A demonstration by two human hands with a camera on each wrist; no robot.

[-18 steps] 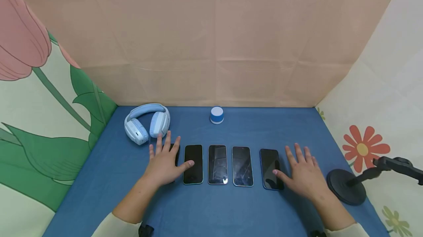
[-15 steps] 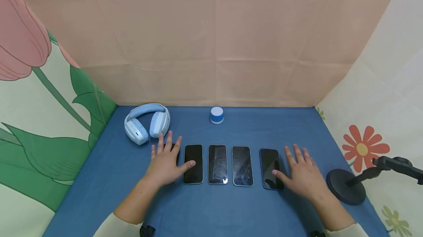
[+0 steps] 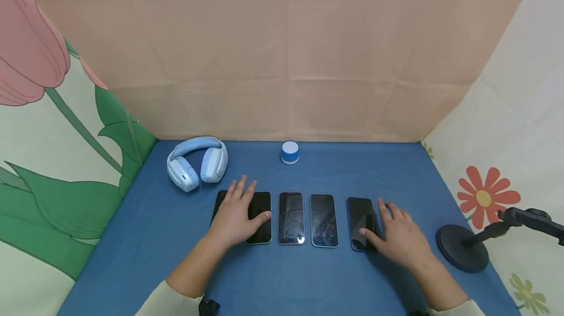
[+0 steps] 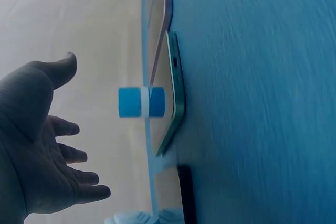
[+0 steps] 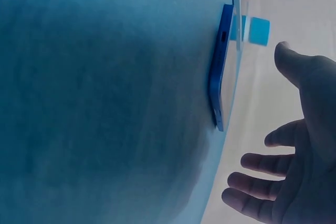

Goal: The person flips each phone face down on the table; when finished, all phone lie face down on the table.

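Observation:
Five smartphones lie screen up in a row on the blue table. My left hand [image 3: 235, 220] hovers over the leftmost smartphone [image 3: 219, 202] and the left part of the second smartphone [image 3: 264, 203], hiding portions of both. Its fingers are spread and hold nothing; the left wrist view shows a gap between the hand and the green-edged phone [image 4: 178, 85]. Between the hands lie the third smartphone [image 3: 291, 218] and the fourth smartphone [image 3: 324, 221]. At the right, my right hand [image 3: 401, 240] is held above and beside the blue-edged smartphone [image 3: 360, 215], thumb over its screen, fingers loosely extended, gripping nothing.
Light blue headphones [image 3: 197, 159] lie at the back left. A small blue and white cylinder [image 3: 290, 152] stands at the back middle. To the right is a black round-based stand [image 3: 462, 249] with an arm reaching past the table edge. Fabric walls enclose the table.
My left hand has moved right, uncovering the top left of the leftmost smartphone and covering part of the second. The right hand has shifted slightly left and nearer me. The phones stay put.

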